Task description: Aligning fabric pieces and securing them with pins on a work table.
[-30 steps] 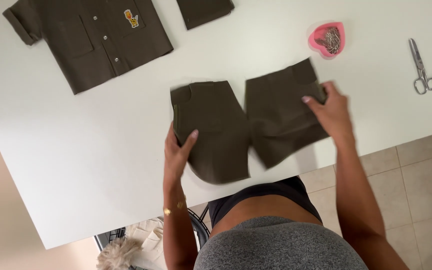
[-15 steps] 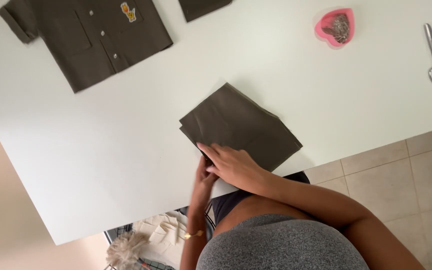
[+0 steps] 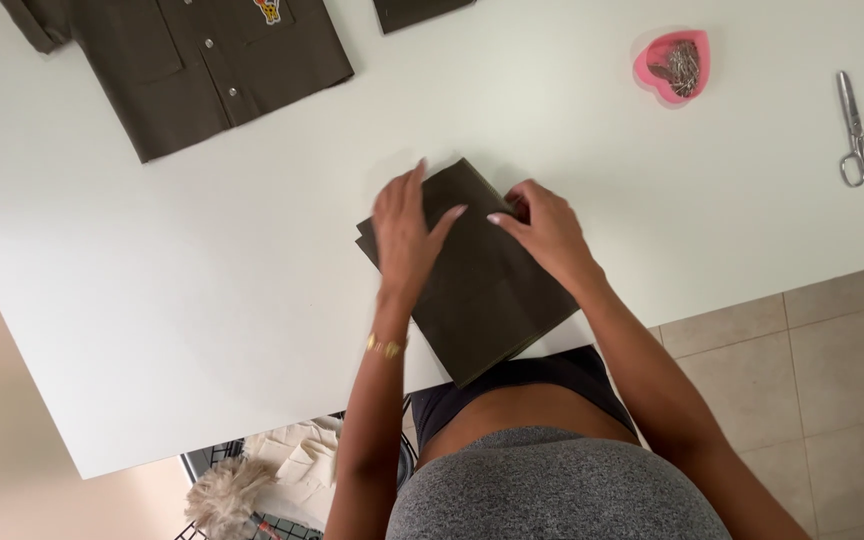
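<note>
A dark olive piece of cloth (image 3: 482, 300), folded over on itself, lies at the near edge of the white table (image 3: 202, 270) and hangs slightly past it. My left hand (image 3: 404, 232) rests flat on the cloth's left part with fingers spread. My right hand (image 3: 544, 232) presses on its upper right part, fingertips pointing left, thumb by the top edge. Neither hand lifts the cloth.
A small olive shirt (image 3: 202, 60) with snaps and a yellow badge lies at the far left. Another olive cloth piece (image 3: 417, 12) sits at the top edge. A pink heart-shaped dish of pins (image 3: 674, 65) and metal scissors (image 3: 855, 130) lie at the right. A wire basket (image 3: 272, 480) stands under the table.
The two spread cloth halves were folded together into one stack. Both hands have since moved up onto its top part, left hand flat, right hand beside it.
</note>
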